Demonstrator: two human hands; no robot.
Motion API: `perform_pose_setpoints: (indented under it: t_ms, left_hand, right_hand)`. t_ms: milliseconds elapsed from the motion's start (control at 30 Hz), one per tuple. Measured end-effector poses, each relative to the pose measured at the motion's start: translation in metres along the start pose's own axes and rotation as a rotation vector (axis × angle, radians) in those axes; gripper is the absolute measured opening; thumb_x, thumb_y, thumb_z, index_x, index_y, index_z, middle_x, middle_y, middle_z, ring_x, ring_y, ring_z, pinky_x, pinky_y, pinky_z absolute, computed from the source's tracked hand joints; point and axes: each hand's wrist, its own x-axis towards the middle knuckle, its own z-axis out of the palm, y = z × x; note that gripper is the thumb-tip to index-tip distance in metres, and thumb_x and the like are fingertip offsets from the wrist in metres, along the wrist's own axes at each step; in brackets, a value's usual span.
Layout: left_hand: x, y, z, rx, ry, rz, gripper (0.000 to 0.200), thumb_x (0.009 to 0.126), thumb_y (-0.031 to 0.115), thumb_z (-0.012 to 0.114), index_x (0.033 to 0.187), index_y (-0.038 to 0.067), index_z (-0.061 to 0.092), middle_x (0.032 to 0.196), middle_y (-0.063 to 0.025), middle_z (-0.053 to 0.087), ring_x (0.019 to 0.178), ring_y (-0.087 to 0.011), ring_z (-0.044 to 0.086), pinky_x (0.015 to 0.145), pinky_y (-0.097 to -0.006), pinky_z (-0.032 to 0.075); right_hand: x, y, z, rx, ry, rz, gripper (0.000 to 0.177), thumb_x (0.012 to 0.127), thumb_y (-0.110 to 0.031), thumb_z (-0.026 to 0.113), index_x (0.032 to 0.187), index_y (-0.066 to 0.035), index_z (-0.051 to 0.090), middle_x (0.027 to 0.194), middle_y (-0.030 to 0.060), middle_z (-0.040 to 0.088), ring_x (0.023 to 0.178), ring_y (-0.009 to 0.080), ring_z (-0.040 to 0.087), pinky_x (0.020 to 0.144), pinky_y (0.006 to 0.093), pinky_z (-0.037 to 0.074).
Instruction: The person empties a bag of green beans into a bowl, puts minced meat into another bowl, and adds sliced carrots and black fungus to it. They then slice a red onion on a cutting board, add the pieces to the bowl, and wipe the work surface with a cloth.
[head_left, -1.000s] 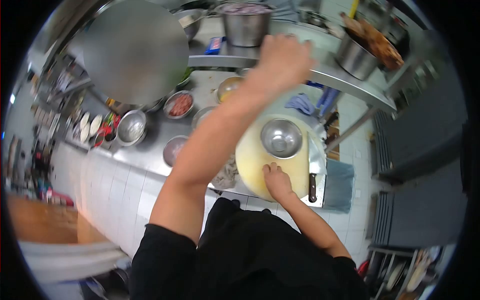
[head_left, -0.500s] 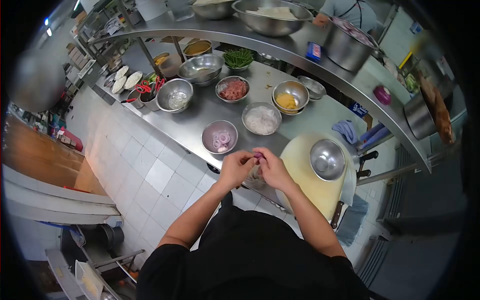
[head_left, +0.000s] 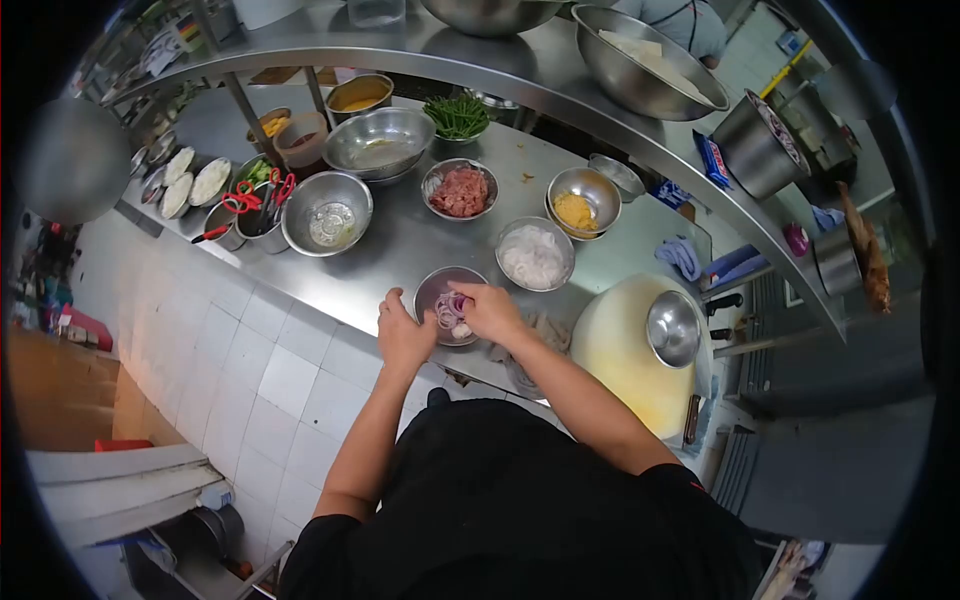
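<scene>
A steel bowl (head_left: pixel 436 281) near the counter's front edge holds red onion rings (head_left: pixel 445 316) and a small whitish piece. My left hand (head_left: pixel 405 332) is at the bowl's left side, thumb and fingers apart and nothing in it. Over the bowl's right side, my right hand (head_left: pixel 491 312) has its fingers bent around a purple piece of red onion (head_left: pixel 464 305), partly hidden by the fingers. A crumpled grey cloth (head_left: pixel 545 340) lies on the counter beside my right wrist.
Bowls of minced meat (head_left: pixel 462 192), white strips (head_left: pixel 534 254), yellow pieces (head_left: pixel 574 212) and green vegetables (head_left: pixel 456 117) stand behind. To the right is a round cutting board (head_left: pixel 620 340) with a steel bowl (head_left: pixel 673 328) and a knife (head_left: pixel 692 419). A steel shelf (head_left: pixel 520 82) overhangs the counter.
Both hands moved left from beside the bowl to the onion bowl. The fingers of my left hand have come apart from the onion piece, which is now in my right hand. The view shifted.
</scene>
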Motion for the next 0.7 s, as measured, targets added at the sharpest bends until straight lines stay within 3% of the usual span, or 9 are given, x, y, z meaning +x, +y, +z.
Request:
perform_pose_setpoints:
  t_ms: [33, 100, 133, 167, 233, 333, 367, 567, 700]
  left_hand:
    - [0.009, -0.021, 0.010, -0.005, -0.021, 0.007, 0.031, 0.085, 0.022, 0.065, 0.096, -0.006, 0.064, 0.090, -0.0262, 0.069, 0.097, -0.0392, 0.067, 0.090, -0.0500, 0.050]
    - [0.030, -0.034, 0.016, -0.002, -0.704, -0.288, 0.028, 0.087, 0.021, 0.062, 0.091, -0.006, 0.063, 0.080, -0.0251, 0.067, 0.086, -0.0366, 0.071, 0.080, -0.0487, 0.054]
    - [0.031, -0.039, 0.018, -0.237, -0.726, -0.353, 0.026, 0.088, 0.019, 0.058, 0.086, -0.007, 0.061, 0.070, -0.0226, 0.066, 0.070, -0.0312, 0.072, 0.062, -0.0430, 0.056]
    - [0.039, -0.042, 0.025, -0.236, -0.753, -0.333, 0.026, 0.088, 0.019, 0.058, 0.086, -0.007, 0.061, 0.070, -0.0226, 0.066, 0.070, -0.0312, 0.072, 0.062, -0.0430, 0.056]
    - [0.060, -0.057, 0.038, -0.415, -0.635, -0.278, 0.026, 0.089, 0.016, 0.056, 0.083, -0.008, 0.059, 0.064, -0.0188, 0.064, 0.053, -0.0240, 0.067, 0.047, -0.0360, 0.052]
    - [0.101, -0.040, 0.035, -0.654, -0.597, -0.327, 0.022, 0.091, 0.012, 0.052, 0.081, -0.007, 0.057, 0.063, -0.0148, 0.062, 0.047, -0.0201, 0.061, 0.042, -0.0337, 0.050]
    - [0.117, -0.035, 0.038, -0.668, -0.574, -0.285, 0.021, 0.093, 0.011, 0.052, 0.085, -0.007, 0.057, 0.064, -0.0145, 0.062, 0.047, -0.0200, 0.061, 0.042, -0.0329, 0.051]
    - [0.187, 0.002, 0.071, -0.954, -0.677, -0.421, 0.032, 0.100, 0.029, 0.052, 0.100, -0.002, 0.057, 0.081, -0.0138, 0.066, 0.066, -0.0218, 0.067, 0.058, -0.0347, 0.057]
    - [0.173, 0.005, 0.079, -0.804, -0.726, -0.486, 0.036, 0.100, 0.040, 0.052, 0.102, 0.003, 0.057, 0.086, -0.0110, 0.067, 0.067, -0.0198, 0.065, 0.059, -0.0339, 0.054]
  right_hand:
    - [0.001, 0.004, 0.005, 0.010, 0.034, -0.070, 0.043, 0.086, -0.007, 0.052, 0.127, -0.011, 0.063, 0.098, 0.0199, 0.071, 0.084, 0.0371, 0.069, 0.081, 0.0438, 0.054]
    - [-0.001, 0.007, 0.003, 0.015, 0.083, -0.117, 0.051, 0.085, -0.006, 0.052, 0.135, -0.011, 0.057, 0.099, 0.0202, 0.070, 0.082, 0.0345, 0.070, 0.079, 0.0419, 0.055]
    - [-0.002, 0.009, 0.000, 0.080, -0.011, -0.022, 0.050, 0.087, -0.006, 0.054, 0.137, -0.009, 0.054, 0.099, 0.0183, 0.069, 0.079, 0.0291, 0.070, 0.075, 0.0389, 0.055]
    - [-0.003, 0.009, -0.008, 0.149, -0.099, 0.072, 0.050, 0.089, -0.006, 0.055, 0.139, -0.008, 0.051, 0.099, 0.0163, 0.069, 0.076, 0.0238, 0.070, 0.071, 0.0358, 0.056]
    - [-0.012, 0.009, -0.020, 0.334, 0.019, 0.193, 0.040, 0.092, -0.008, 0.056, 0.131, -0.006, 0.056, 0.099, 0.0158, 0.069, 0.076, 0.0231, 0.070, 0.070, 0.0355, 0.056]
    - [-0.034, 0.006, -0.043, 0.576, 0.193, 0.305, 0.028, 0.095, -0.010, 0.056, 0.122, -0.004, 0.060, 0.097, 0.0122, 0.069, 0.074, 0.0172, 0.069, 0.065, 0.0311, 0.054]
    - [-0.043, 0.005, -0.054, 0.629, 0.257, 0.313, 0.025, 0.096, -0.011, 0.057, 0.119, -0.002, 0.060, 0.097, 0.0092, 0.069, 0.073, 0.0118, 0.068, 0.061, 0.0269, 0.053]
    - [-0.139, 0.034, -0.108, 0.663, 0.537, 0.466, 0.023, 0.097, -0.011, 0.053, 0.117, -0.001, 0.060, 0.096, 0.0114, 0.068, 0.064, 0.0139, 0.064, 0.056, 0.0266, 0.052]
    - [-0.198, 0.079, -0.136, 0.894, 0.785, 0.658, 0.035, 0.096, -0.027, 0.058, 0.122, -0.003, 0.053, 0.091, 0.0155, 0.066, 0.058, 0.0200, 0.064, 0.048, 0.0315, 0.051]
